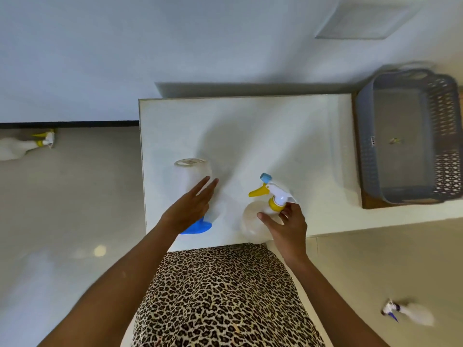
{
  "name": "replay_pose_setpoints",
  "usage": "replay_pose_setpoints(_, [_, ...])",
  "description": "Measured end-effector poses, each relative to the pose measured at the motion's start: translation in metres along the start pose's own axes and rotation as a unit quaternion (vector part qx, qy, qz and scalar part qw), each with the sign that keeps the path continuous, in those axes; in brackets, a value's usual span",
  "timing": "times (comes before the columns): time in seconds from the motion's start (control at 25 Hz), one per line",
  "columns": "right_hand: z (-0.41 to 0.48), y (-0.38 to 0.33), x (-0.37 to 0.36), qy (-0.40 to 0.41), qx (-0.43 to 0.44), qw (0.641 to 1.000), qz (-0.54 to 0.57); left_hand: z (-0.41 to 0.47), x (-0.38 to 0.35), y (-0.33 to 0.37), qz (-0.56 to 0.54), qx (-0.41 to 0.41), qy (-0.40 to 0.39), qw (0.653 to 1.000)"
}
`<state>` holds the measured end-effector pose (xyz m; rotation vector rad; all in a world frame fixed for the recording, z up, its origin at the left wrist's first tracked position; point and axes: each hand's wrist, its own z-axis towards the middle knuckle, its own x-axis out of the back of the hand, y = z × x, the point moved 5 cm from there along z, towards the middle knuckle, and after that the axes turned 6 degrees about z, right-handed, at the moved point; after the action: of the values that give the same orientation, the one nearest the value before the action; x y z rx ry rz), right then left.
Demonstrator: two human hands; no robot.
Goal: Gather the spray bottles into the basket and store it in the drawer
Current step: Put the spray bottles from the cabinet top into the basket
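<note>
Two clear spray bottles are on the white cabinet top (288, 136). One with a blue trigger (193, 181) lies on its side, base pointing away from me; my left hand (190, 209) hovers over it with fingers spread. The other, with a yellow trigger and white head (270, 199), stands near the front edge; my right hand (288, 226) has its fingers closing around the neck. A grey-blue plastic basket (363, 151) sits empty to the right. A yellow-trigger bottle (22, 146) lies on the floor at left, and a blue-trigger one (411, 313) at lower right.
A white wall rises behind the cabinet. The basket rests on a brown wooden surface (370, 202) beside the cabinet top. Beige floor (75, 209) surrounds the cabinet on both sides. My leopard-print clothing fills the bottom middle.
</note>
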<state>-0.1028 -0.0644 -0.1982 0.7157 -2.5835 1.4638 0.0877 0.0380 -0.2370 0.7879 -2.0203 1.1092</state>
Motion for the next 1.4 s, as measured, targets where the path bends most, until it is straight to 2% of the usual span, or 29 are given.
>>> replay_pose_setpoints(0.08, [-0.001,-0.004,-0.001,0.001,0.002,1.000,0.006,-0.001,0.002,-0.004,-0.030,0.032,0.038,0.998])
replay_pose_setpoints(0.16, [-0.003,-0.014,0.000,0.006,0.005,1.000,0.012,-0.008,0.015,-0.021,-0.106,0.097,0.066,0.987])
replay_pose_setpoints(0.24, [-0.006,-0.029,0.004,0.011,0.012,1.000,0.017,-0.015,0.028,-0.045,-0.223,0.192,0.080,0.952])
replay_pose_setpoints(0.32, [-0.010,-0.048,0.012,0.018,0.024,0.999,0.027,-0.023,0.041,-0.064,-0.385,0.289,0.075,0.873])
replay_pose_setpoints(0.44, [-0.012,-0.076,0.027,0.038,0.035,0.998,0.037,-0.028,0.063,-0.074,-0.594,0.388,0.049,0.704])
replay_pose_setpoints(0.52, [-0.012,-0.096,0.043,0.056,0.044,0.996,0.046,-0.022,0.090,-0.082,-0.649,0.407,0.070,0.639])
replay_pose_setpoints(0.56, [-0.011,-0.106,0.052,0.064,0.049,0.995,0.052,-0.016,0.105,-0.088,-0.663,0.405,0.076,0.625])
replay_pose_setpoints(0.72, [0.000,-0.136,0.095,0.082,0.061,0.992,0.071,0.022,0.164,-0.104,-0.683,0.374,0.080,0.623])
replay_pose_setpoints(0.8, [0.010,-0.146,0.122,0.082,0.074,0.991,0.077,0.045,0.191,-0.110,-0.691,0.372,0.101,0.611])
replay_pose_setpoints(0.92, [0.041,-0.150,0.183,0.098,0.079,0.990,0.065,0.086,0.232,-0.110,-0.708,0.392,0.120,0.575])
replay_pose_setpoints(1.08, [0.093,-0.134,0.284,0.143,0.045,0.987,0.055,0.142,0.272,-0.093,-0.721,0.434,0.095,0.532])
replay_pose_setpoints(1.24, [0.148,-0.111,0.365,0.179,0.024,0.984,0.011,0.197,0.306,-0.066,-0.719,0.446,0.068,0.529])
replay_pose_setpoints(1.4, [0.195,-0.089,0.393,0.157,-0.001,0.987,-0.034,0.229,0.328,-0.047,-0.712,0.447,0.039,0.540])
